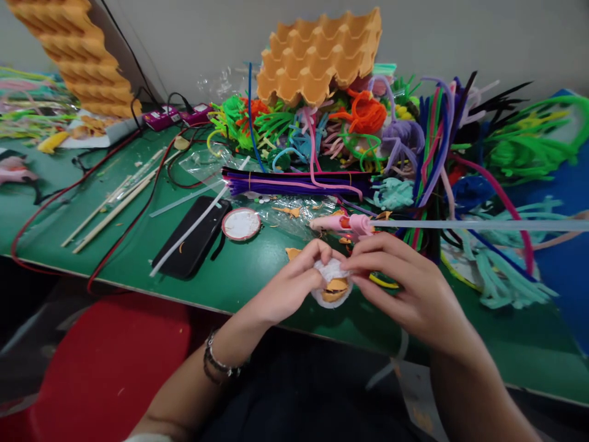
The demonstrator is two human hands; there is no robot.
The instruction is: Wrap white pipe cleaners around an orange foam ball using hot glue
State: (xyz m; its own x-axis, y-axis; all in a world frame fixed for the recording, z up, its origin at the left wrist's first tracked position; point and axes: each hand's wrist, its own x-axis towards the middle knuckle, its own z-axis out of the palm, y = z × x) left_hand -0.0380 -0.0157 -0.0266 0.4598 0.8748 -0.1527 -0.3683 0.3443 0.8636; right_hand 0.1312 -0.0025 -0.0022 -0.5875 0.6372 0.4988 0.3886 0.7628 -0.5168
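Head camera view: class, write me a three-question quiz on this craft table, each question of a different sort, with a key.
1. True or false: the left hand and the right hand both grip the white round piece.
2. What lies just left of the white disc on the green table?
A. a black phone
B. scissors
C. a cup
3. Fill in: the orange egg tray rests on a heap of coloured ____.

Key:
1. true
2. A, the black phone
3. pipe cleaners
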